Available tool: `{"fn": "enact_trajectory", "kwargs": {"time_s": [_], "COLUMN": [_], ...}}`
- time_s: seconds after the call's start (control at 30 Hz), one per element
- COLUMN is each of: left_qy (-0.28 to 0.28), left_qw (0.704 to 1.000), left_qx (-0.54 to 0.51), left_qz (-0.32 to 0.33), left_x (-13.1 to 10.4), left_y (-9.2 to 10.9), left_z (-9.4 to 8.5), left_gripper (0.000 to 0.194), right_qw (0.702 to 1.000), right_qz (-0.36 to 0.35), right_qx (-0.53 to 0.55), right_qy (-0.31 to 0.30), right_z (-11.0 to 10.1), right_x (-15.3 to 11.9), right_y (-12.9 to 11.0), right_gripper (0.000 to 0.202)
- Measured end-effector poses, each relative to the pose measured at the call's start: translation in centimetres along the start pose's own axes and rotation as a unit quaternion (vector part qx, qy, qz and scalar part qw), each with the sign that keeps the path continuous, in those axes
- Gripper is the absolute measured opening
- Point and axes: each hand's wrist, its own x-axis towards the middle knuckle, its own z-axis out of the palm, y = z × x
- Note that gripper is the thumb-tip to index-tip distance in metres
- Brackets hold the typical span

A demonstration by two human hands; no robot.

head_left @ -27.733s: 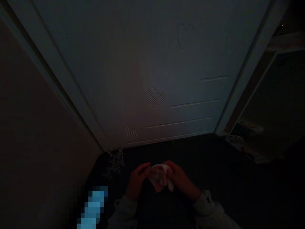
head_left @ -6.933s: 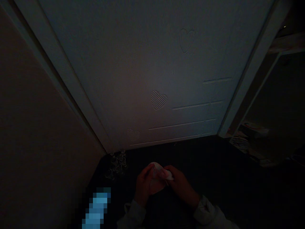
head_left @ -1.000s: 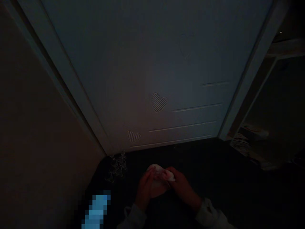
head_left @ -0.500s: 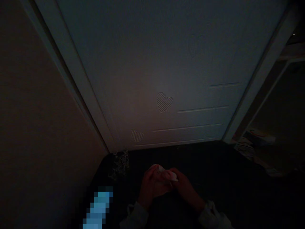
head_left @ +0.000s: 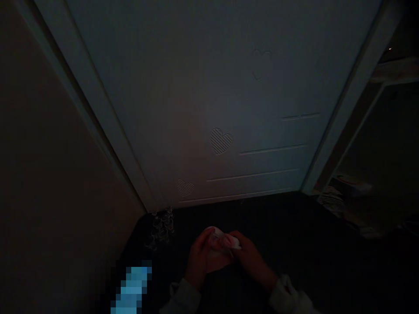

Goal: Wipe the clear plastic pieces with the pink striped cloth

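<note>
Low in the dim head view, both hands grip a small pale, pinkish piece that looks like folded cloth or paper point(head_left: 222, 257); the light is too weak to tell which. My left hand point(head_left: 198, 255) is closed on its left side, fingers curled over the upper edge. On the opposite side my right hand point(head_left: 246, 252) pinches the right edge, where a whitish corner point(head_left: 236, 243) sticks out. Reddish light falls on the piece and the fingers.
Ahead stands a pale door point(head_left: 183, 109) with grooved hearts. Clear ring-like things point(head_left: 163, 224) lie on the dark floor point(head_left: 278, 218) by the left wall point(head_left: 59, 174). A blurred-out bluish shape point(head_left: 131, 290) is lower left. Dim papers or packets point(head_left: 352, 185) sit at right.
The view has shifted slightly, so the door and surroundings appear further left. My left hand has eased a little away from the piece's middle, showing more of it. Both hands keep hold.
</note>
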Motion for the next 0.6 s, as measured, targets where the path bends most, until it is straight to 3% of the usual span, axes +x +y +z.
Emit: {"fn": "enact_trajectory", "kwargs": {"time_s": [0.27, 0.6], "left_qy": [0.015, 0.036], "left_qw": [1.0, 0.995], "left_qx": [-0.012, 0.081], "left_qz": [-0.024, -0.039], "left_x": [0.03, 0.04], "left_y": [0.38, 0.68], "left_z": [0.0, 0.22], "left_gripper": [0.024, 0.019], "right_qw": [0.999, 0.997], "right_qz": [-0.027, -0.057], "right_qx": [-0.015, -0.045], "right_qy": [0.016, 0.024], "right_z": [0.16, 0.1], "right_x": [-0.12, -0.32], "right_y": [0.23, 0.01], "right_gripper": [0.024, 0.02]}}
